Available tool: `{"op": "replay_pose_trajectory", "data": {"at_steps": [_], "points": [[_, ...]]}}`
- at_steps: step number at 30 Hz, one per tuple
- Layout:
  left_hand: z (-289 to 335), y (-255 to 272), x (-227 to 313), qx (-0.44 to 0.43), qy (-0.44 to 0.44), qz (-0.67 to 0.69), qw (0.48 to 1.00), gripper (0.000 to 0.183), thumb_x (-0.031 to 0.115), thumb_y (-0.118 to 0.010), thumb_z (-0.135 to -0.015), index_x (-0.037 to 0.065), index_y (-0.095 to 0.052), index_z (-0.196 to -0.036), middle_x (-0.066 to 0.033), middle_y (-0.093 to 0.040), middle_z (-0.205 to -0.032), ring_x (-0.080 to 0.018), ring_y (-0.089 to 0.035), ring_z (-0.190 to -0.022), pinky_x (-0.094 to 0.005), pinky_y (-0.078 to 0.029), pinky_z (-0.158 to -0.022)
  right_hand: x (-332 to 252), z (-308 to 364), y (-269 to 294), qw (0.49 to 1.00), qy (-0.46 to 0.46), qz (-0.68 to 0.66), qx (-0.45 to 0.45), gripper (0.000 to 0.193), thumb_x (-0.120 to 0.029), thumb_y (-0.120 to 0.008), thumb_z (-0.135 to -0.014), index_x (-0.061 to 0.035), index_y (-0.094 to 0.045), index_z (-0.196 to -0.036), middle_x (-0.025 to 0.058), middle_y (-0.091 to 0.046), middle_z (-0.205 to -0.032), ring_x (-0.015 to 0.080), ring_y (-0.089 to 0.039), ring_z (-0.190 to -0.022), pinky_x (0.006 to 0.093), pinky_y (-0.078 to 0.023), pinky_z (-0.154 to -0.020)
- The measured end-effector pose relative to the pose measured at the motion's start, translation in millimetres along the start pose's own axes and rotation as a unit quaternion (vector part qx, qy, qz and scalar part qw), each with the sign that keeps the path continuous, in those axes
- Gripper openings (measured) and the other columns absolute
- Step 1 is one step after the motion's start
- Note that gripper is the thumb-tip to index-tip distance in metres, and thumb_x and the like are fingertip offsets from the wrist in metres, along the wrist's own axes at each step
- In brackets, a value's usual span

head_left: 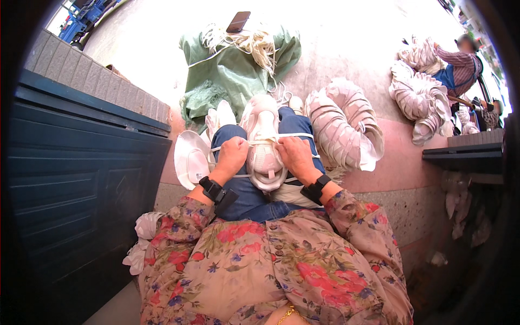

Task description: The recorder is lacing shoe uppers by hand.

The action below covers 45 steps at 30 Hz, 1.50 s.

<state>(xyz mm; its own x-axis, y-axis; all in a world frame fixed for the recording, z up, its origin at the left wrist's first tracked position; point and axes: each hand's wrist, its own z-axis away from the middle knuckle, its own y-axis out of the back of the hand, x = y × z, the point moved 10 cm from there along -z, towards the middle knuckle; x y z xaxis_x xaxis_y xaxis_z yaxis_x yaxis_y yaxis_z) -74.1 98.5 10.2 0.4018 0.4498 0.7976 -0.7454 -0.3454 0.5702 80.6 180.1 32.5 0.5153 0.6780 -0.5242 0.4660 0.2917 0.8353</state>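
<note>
A white shoe upper lies along my lap between my thighs, its heel end toward me. White shoelace crosses its upper part and runs out over my jeans on both sides. My left hand is closed on the lace at the upper's left side. At the right side, my right hand is curled round the lace with its fingertips close to the upper. Another white shoe upper rests beside my left leg. What lies under my palms is hidden.
A green sack ahead bears a bundle of white laces and a phone. Coiled white uppers stand right of my knee. Farther right, a person sits by more uppers. A dark blue door borders my left.
</note>
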Motion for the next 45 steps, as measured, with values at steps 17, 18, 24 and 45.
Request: {"op": "replay_pose_trajectory", "data": {"at_steps": [17,18,24,45], "points": [[38.1,-0.8,70.2,0.062,-0.250,-0.292,0.921,0.018,0.024,-0.058,-0.076,0.008,-0.058,-0.083,-0.0109,-0.058,-0.073,-0.0296,-0.053,-0.074,-0.0409,-0.042,-0.060,-16.0,5.4,13.1,0.996,0.019,0.089,-0.004,0.017,-0.026,-0.057,-0.078,-0.0098,-0.061,-0.077,0.0055,-0.056,-0.073,0.0230,-0.052,-0.077,0.0374,-0.036,-0.067],[44.2,-2.1,80.1,0.065,-0.271,-0.310,0.909,0.021,0.026,-0.061,-0.075,0.009,-0.060,-0.085,-0.0109,-0.058,-0.074,-0.0305,-0.052,-0.075,-0.0417,-0.041,-0.061,-23.8,6.5,16.8,0.992,0.040,0.117,-0.003,0.017,-0.027,-0.057,-0.078,-0.0101,-0.061,-0.077,0.0050,-0.055,-0.072,0.0223,-0.052,-0.075,0.0371,-0.036,-0.066],[19.4,-9.6,35.7,-0.037,-0.163,-0.196,0.966,0.022,0.018,-0.060,-0.073,0.001,-0.060,-0.087,-0.0128,-0.057,-0.074,-0.0292,-0.052,-0.074,-0.0398,-0.042,-0.065,-25.4,2.5,4.4,0.971,0.064,0.221,-0.064,0.011,-0.017,-0.053,-0.075,-0.0066,-0.056,-0.075,0.0073,-0.054,-0.073,0.0226,-0.051,-0.077,0.0368,-0.036,-0.065],[-28.7,-42.7,58.3,-0.151,-0.128,-0.188,0.962,0.016,0.016,-0.061,-0.071,0.003,-0.063,-0.080,-0.0145,-0.059,-0.073,-0.0315,-0.054,-0.076,-0.0393,-0.044,-0.065,-5.5,6.2,11.8,0.995,0.054,-0.087,0.021,0.020,-0.001,-0.052,-0.072,-0.0012,-0.053,-0.092,0.0131,-0.056,-0.078,0.0296,-0.052,-0.077,0.0367,-0.042,-0.068]]}}
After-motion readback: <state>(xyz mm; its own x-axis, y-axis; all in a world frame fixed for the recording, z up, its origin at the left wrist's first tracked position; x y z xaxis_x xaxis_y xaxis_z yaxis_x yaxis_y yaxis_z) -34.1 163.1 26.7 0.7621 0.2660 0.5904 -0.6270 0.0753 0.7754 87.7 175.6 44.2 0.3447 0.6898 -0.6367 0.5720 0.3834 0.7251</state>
